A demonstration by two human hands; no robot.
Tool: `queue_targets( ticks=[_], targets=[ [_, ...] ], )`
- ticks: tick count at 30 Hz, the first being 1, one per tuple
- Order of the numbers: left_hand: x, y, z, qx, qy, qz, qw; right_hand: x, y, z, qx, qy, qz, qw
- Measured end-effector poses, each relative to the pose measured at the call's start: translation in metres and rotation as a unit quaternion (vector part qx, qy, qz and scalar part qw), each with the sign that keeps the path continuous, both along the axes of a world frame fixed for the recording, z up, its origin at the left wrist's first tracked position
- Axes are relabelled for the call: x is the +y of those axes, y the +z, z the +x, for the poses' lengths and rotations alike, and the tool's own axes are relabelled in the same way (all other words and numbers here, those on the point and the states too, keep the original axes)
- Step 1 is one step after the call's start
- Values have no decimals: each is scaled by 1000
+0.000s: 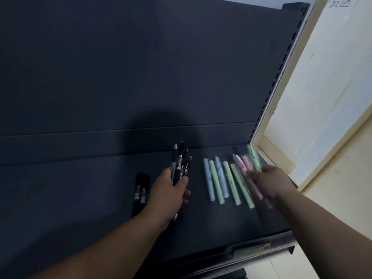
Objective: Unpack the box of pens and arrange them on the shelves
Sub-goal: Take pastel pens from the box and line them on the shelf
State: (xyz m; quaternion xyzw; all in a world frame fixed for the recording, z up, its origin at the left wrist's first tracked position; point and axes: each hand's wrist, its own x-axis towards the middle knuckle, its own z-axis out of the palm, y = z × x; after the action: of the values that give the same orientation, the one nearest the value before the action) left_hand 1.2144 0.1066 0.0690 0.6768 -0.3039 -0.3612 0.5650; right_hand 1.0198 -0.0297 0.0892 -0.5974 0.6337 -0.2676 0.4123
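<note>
Leftmost, on the dark grey metal shelf (80,198), a couple of loose black pens (142,188) lie side by side, just beside the left hand (168,191). That hand's grip is closed round a bunch of black click pens (180,164), whose ends fan out towards the dark back panel (141,57). To the right, apart from the bunch, a row of pastel blue and green pens (219,180) lies flat on the shelf, roughly parallel and slanted. The right hand (265,182) lies over the pink pens (242,164) at the row's right end. Blur hides its grip, so I cannot tell whether the fingers clasp the pens or only press them. Further right stands a cream-framed white panel (322,97).
</note>
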Motion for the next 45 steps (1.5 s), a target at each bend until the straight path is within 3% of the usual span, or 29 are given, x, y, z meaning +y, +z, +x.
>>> queue_targets(
  ticks=[5, 9, 17, 21, 23, 27, 30, 33, 38, 45],
  targets=[
    [-21, -6, -34, -23, 44, 32, 998, -40, -8, -28, 96, 76, -3, 993],
    [-27, -8, -45, -48, 64, 58, 995, -46, -14, -26, 54, 103, 27, 993],
    [-40, -12, -66, -72, 105, 55, 990, -60, -14, -44, 211, 141, -53, 966],
    [-45, -15, -75, -76, 105, 63, 990, -60, -23, -50, 78, 143, 4, 987],
    [-47, -16, -77, -81, 102, 66, 989, -59, -27, -56, 65, 163, -3, 984],
    [-49, -16, -77, -90, 99, 72, 988, -53, -23, -74, 243, 274, -127, 922],
    [-51, -16, -78, -91, 96, 71, 989, -44, -24, -83, 270, 392, -100, 874],
    [-53, -15, -79, -94, 89, 71, 989, -38, -31, -80, 297, 447, -131, 834],
    [-51, -14, -78, -85, 79, 67, 991, -47, -36, -61, 274, 444, -161, 838],
    [-42, -11, -72, -65, 66, 80, 992, -46, -44, -40, 297, 466, -162, 818]
  ],
)
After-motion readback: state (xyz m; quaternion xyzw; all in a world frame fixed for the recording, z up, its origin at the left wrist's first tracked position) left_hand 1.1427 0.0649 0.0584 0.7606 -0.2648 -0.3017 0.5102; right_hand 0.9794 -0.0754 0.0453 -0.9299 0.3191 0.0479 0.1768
